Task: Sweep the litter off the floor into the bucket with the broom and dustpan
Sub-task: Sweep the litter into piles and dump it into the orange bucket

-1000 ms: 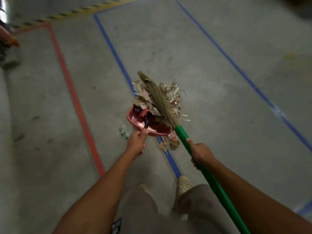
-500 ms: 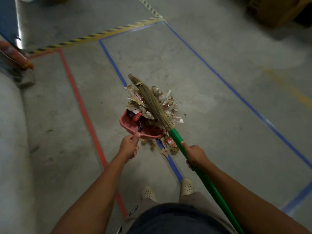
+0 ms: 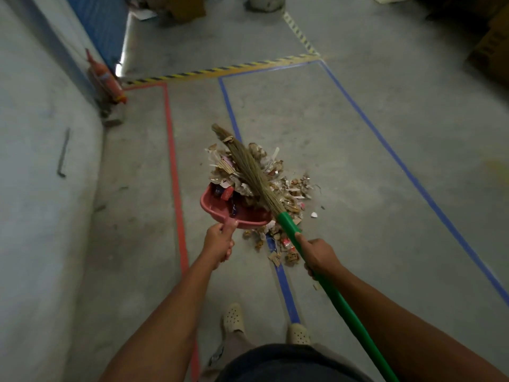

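My left hand [image 3: 217, 245] grips the handle of a red dustpan [image 3: 212, 206] heaped with paper and wrapper litter [image 3: 223, 168]. My right hand [image 3: 319, 256] holds the green handle of the broom [image 3: 287, 226], whose straw bristles lie across the litter pile and press it toward the pan. Loose scraps [image 3: 278, 244] lie on the floor between my hands, and more spread to the right of the pan. No bucket is in view.
Grey concrete floor with a red tape line [image 3: 173, 166], blue tape lines [image 3: 385, 150] and a yellow-black striped line [image 3: 228, 70]. A wall [image 3: 35, 161] runs along the left with a red fire extinguisher [image 3: 106, 77] at its foot. Cardboard boxes [image 3: 490, 48] stand far right. My feet [image 3: 234, 318] are below.
The view has tilted up, showing the wall, extinguisher and boxes. The dustpan seems lifted slightly with the broom still on the pile; more scraps lie on the floor near my right hand.
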